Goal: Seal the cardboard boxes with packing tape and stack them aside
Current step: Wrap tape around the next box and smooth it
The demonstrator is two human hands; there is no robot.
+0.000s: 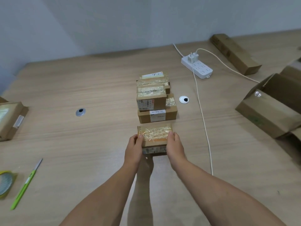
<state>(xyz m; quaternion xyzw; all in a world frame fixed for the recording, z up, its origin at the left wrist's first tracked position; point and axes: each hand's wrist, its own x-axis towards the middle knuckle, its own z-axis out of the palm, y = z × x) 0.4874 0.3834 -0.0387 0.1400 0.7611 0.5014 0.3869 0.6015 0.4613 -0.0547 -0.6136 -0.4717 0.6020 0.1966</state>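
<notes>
A small cardboard box (154,137) with wrinkled clear tape across its top is held between both hands above the table. My left hand (134,147) grips its left side and my right hand (175,147) grips its right side, thumbs on the top. Just beyond it stands a stack of taped boxes (154,101), a wide box at the bottom and smaller ones on top and behind. A roll of packing tape (5,183) lies at the near left edge, with a green utility knife (26,183) beside it.
A white power strip (197,66) and its cable (203,121) run down the table to the right of the stack. An open large carton (273,108) sits at the right, a long box (234,53) far right, another box (9,119) at the left. Two cable grommets (80,112) dot the table.
</notes>
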